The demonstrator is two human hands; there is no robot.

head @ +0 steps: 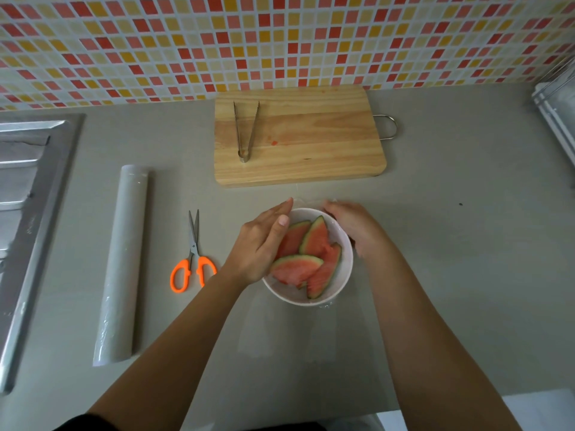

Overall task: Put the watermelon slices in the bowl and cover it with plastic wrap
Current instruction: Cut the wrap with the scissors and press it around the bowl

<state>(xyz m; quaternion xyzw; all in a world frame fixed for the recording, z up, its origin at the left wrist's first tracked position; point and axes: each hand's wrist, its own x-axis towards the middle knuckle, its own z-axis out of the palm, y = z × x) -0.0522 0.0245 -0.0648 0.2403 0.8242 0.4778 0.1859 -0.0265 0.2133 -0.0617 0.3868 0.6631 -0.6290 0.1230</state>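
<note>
A white bowl (343, 276) stands on the grey counter and holds several watermelon slices (314, 241). A clear sheet of plastic wrap (289, 331) lies over the bowl and trails onto the counter towards me. My left hand (264, 241) lies flat against the bowl's left side, fingers straight, pressing the film there. My right hand (354, 225) cups the bowl's far right rim over the film; its fingertips are hidden behind the rim.
The roll of plastic wrap (124, 262) lies to the left, with orange-handled scissors (193, 259) beside it. A wooden cutting board (311, 141) with metal tongs (245, 129) sits behind the bowl. A steel sink (25, 213) is at far left, a rack (557, 119) at far right.
</note>
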